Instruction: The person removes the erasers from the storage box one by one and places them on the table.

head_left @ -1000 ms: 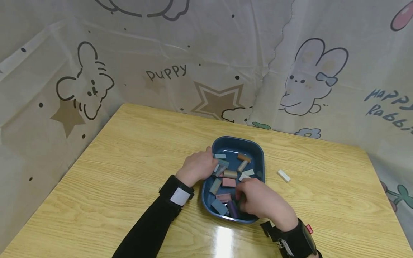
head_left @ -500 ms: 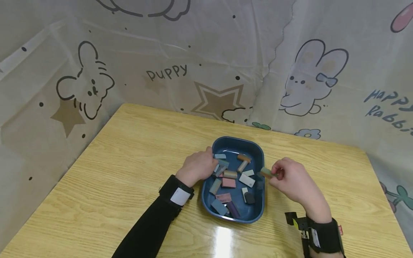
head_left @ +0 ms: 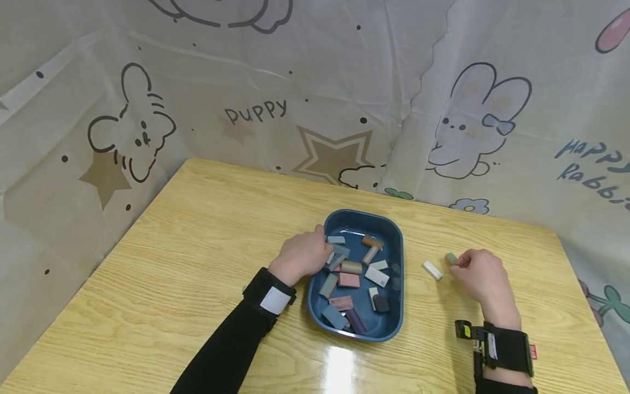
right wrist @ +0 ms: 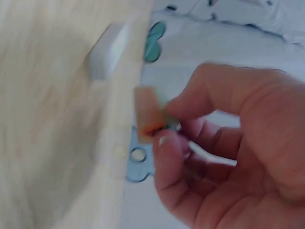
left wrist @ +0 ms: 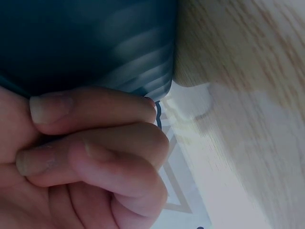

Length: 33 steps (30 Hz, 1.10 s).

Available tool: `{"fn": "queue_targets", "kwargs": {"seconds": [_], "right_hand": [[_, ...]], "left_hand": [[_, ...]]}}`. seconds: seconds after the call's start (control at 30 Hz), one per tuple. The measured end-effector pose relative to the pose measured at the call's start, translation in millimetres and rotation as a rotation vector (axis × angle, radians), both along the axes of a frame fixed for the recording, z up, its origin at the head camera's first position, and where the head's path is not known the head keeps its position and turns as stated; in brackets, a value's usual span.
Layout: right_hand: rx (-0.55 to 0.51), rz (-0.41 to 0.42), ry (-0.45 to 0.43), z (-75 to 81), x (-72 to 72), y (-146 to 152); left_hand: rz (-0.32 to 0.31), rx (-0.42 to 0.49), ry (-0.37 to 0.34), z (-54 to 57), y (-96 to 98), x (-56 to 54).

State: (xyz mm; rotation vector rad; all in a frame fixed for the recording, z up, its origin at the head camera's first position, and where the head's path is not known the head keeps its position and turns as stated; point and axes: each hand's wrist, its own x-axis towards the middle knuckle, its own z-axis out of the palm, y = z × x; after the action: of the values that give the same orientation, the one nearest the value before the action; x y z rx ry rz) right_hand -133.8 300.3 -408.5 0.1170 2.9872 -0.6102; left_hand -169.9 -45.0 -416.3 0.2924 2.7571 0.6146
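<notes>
My right hand pinches a two-tone eraser between thumb and fingertips, over the table to the right of the tray. Green shows on it in the head view; the right wrist view shows its orange-brown side, blurred. Just left of it, a white eraser lies on the table. My left hand holds the left side of a dark blue tray. Below the tray's rim, its fingers are curled against the outer wall. Inside the tray lie several erasers, among them a pink one and a purple one.
A light wood table carries everything. A printed cloth hangs along its back edge and left side. Toward the tray's right side lie a white eraser and a dark-ended one.
My right hand has come up out of the tray with the green and orange eraser and moved right, past the white eraser on the table. The left hand has stayed at the tray.
</notes>
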Motion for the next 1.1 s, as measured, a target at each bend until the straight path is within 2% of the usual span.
{"fn": "queue_targets", "kwargs": {"seconds": [0.13, 0.23, 0.4, 0.53, 0.67, 0.8, 1.0, 1.1], "right_hand": [[0.001, -0.014, -0.109, -5.0, -0.4, 8.7], [0.006, -0.004, -0.131, -5.5, -1.2, 12.0], [-0.007, 0.007, -0.044, 2.0, -0.2, 7.5], [-0.049, 0.049, 0.034, 15.6, 3.9, -11.4], [-0.076, 0.130, 0.079, 27.3, 7.5, -40.7], [-0.096, 0.242, 0.116, 30.2, 11.4, -72.6], [-0.104, 0.471, 0.107, 17.7, 18.9, -117.9], [-0.058, 0.568, 0.080, 8.1, 22.6, -132.7]], "left_hand": [[-0.001, 0.001, -0.002, -0.7, -0.2, -0.3], [-0.002, 0.001, -0.003, -1.8, -0.6, -1.0], [-0.011, 0.000, -0.006, -1.5, -0.7, -1.3], [-0.013, -0.004, -0.005, -1.0, -0.7, -1.2], [-0.016, -0.008, 0.002, -0.9, -0.7, -1.2], [-0.015, -0.006, 0.001, -1.5, -0.7, -1.5], [-0.013, 0.000, -0.001, -1.2, -0.7, -1.6], [-0.015, 0.000, -0.007, -0.6, -0.4, -1.8]]}}
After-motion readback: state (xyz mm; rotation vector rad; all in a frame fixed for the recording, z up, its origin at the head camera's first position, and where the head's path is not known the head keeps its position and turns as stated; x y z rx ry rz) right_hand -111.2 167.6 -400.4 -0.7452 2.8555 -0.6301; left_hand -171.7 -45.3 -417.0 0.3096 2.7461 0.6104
